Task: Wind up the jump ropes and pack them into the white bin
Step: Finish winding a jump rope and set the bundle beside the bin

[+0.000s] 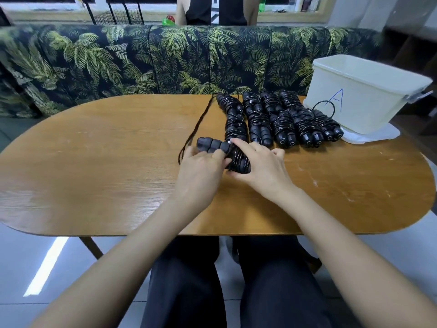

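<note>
Operator: Forearms (132, 245) converge where?

Manual: At the jump rope (238, 160), mid-table (106, 162). The left hand (201, 162) grips its handles; the right hand (262, 164) clasps its coil. Axis: left-right. The white bin (350, 91) lies far right, nearer the right hand.

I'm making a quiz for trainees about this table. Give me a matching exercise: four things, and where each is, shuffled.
1 white bin
2 half-wound rope
3 loose cord
4 wound bundles

a in rows beside the bin
b far right, marked A
c gripped by left hand and right hand
d trailing toward the far edge

Pairs: 1-b, 2-c, 3-d, 4-a
</note>
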